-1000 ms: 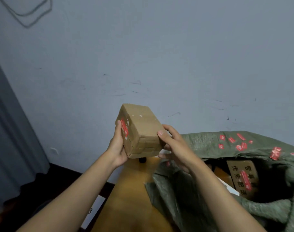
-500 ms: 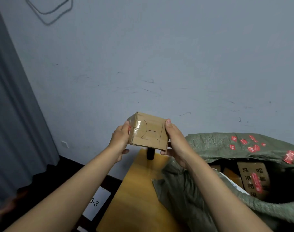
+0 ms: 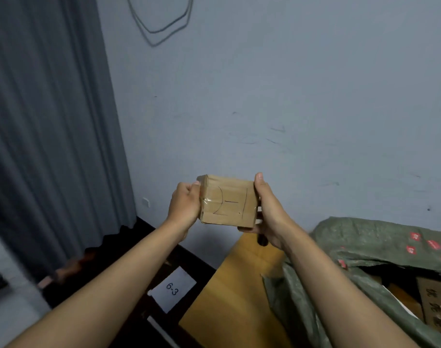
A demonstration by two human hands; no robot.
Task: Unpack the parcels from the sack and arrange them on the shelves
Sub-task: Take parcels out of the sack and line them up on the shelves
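Background: pale blue-grey wall (image 3: 289, 96) straight ahead, dark curtain (image 3: 51, 121) hanging on the left, a loop of cable (image 3: 159, 28) high on the wall.
Parcel: small brown cardboard box (image 3: 227, 200), taped, held up in mid-air in front of the wall, clear of every surface; the face turned to the camera carries a handwritten mark that reads like "2-1".
Long axis: runs left to right between the two palms, roughly level.
Left hand (image 3: 184, 207): curled round the box's left end, fingers wrapped out of sight behind it.
Right hand (image 3: 267, 209): thumb up along the right edge, fingers tucked under and behind; both hands share the hold, neither plainly nearer.
Sack (image 3: 365, 242): green woven bag with red stickers, low right, mouth open, more cartons (image 3: 435, 302) inside.
Table (image 3: 227, 297): wooden top below the hands, sack resting on it.
Label (image 3: 173, 288): white card reading "6-3" down left, on a dark frame.
Open room: free air to the left and upward; the sack crowds the right.
Next move, as a judgement: no shelf matching the mark is in view, so carrying the box leftward looks likeliest.
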